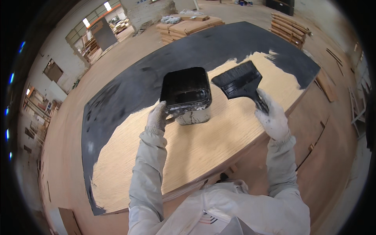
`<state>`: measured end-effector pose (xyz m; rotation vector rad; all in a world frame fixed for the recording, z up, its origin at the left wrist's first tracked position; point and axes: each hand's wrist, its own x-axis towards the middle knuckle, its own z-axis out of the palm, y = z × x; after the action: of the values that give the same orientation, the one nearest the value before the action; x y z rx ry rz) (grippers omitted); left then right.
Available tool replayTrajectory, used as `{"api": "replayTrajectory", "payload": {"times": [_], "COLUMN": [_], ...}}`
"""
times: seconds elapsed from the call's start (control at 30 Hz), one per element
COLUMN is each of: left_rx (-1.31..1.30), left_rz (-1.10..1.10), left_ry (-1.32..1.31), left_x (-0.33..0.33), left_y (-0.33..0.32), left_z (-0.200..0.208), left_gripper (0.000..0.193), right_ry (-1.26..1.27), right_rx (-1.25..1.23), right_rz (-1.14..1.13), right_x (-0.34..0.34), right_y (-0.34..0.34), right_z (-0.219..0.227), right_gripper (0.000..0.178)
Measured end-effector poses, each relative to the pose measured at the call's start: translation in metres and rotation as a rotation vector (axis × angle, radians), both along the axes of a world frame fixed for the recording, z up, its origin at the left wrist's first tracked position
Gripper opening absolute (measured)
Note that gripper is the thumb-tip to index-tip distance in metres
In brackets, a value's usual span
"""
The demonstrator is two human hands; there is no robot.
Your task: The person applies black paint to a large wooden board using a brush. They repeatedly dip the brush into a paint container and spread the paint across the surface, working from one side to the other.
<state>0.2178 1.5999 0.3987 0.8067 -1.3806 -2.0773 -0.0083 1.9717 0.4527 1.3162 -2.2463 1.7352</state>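
– Hands first: holding anything in the left hand (157, 116)?

– Yes, grasping the bucket (194, 116) by its side, at about seven o'clock on it. To be found near nine o'clock from the view's middle, in a smudged white glove.

– And with the right hand (272, 117)?

– Clenched round the handle of a wide black brush (239, 80), out at three o'clock. Gloved likewise.

– Aimed which way?

– With bristles toward ten or eleven o'clock, roughly.

– Touching the panel (196, 152)?

– Cannot tell from this angle. Seen over it at two o'clock, just beside the bucket.

– And the bucket?

– Close to the middle, a little toward twelve. Black inside and round the rim, pale and streaked lower down.

– Any paint (117, 90) on the panel?

– Plenty: black, spread in a broad band along the far side, from between seven and eight o'clock, over twelve, round to two. Ragged along the border with pale, bare grain.

– Anything farther off?

– Boards (192, 26) piled at twelve o'clock, planks (288, 31) stacked between one and two, a rough wall (150, 15) at eleven. Closer in, grey sleeves (147, 168) at seven and four.
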Motion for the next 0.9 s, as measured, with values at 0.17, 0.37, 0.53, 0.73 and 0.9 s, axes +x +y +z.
{"api": "replayTrajectory", "payload": {"times": [0.17,0.37,0.53,0.73,0.9], "left_rx": [0.022,0.029,0.009,0.011,0.024], "left_rz": [0.034,0.055,0.070,0.035,0.032], "left_ry": [0.017,-0.001,-0.039,-0.055,0.002], "left_x": [-0.056,-0.112,-0.152,-0.138,-0.149], "left_y": [0.020,0.037,0.065,0.056,0.073], "left_z": [-0.004,-0.011,0.005,-0.016,-0.014], "left_gripper": [0.037,0.044,0.056,0.063,0.074], "right_ry": [0.447,0.851,1.124,1.148,0.974], "right_rx": [0.258,0.704,1.205,1.409,1.452], "right_rz": [-0.106,-0.079,0.225,0.328,0.342], "right_x": [-0.058,-0.111,-0.126,-0.096,-0.123], "right_y": [-0.050,-0.133,-0.187,-0.259,-0.285], "right_z": [0.069,0.115,0.140,0.089,0.071], "right_gripper": [0.055,0.034,0.023,0.026,0.025]}}
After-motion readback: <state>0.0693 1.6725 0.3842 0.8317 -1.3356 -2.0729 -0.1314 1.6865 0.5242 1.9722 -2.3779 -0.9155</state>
